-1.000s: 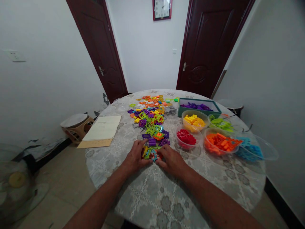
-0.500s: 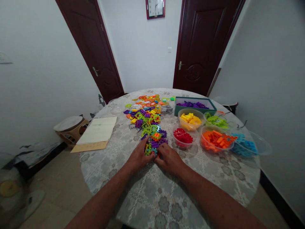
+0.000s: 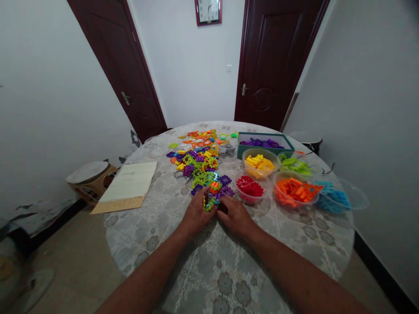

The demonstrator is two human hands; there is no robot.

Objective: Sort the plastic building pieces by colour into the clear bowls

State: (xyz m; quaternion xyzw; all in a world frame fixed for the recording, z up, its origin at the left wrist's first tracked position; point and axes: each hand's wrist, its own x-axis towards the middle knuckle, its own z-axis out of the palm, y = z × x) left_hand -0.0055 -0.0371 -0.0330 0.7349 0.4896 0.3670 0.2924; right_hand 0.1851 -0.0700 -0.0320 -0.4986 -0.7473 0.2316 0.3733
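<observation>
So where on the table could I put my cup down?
Bare patches: the lace-patterned tablecloth near the edge below both hands, and between the beige paper folder and the loose multicoloured plastic block pile. Crowded: the clear bowls of sorted blocks on the right.

Both your forearms come in from the bottom edge, bare, angled inward so they meet near the middle. Your left hand (image 3: 196, 213) is palm down, knuckles up, fingers curled forward with the thumb turned in toward the other hand. Your right hand (image 3: 236, 215) mirrors it, palm down, fingers bent and pointing inward. The fingertips of both hands are close together, nearly touching. Wrists are straight and low.
</observation>
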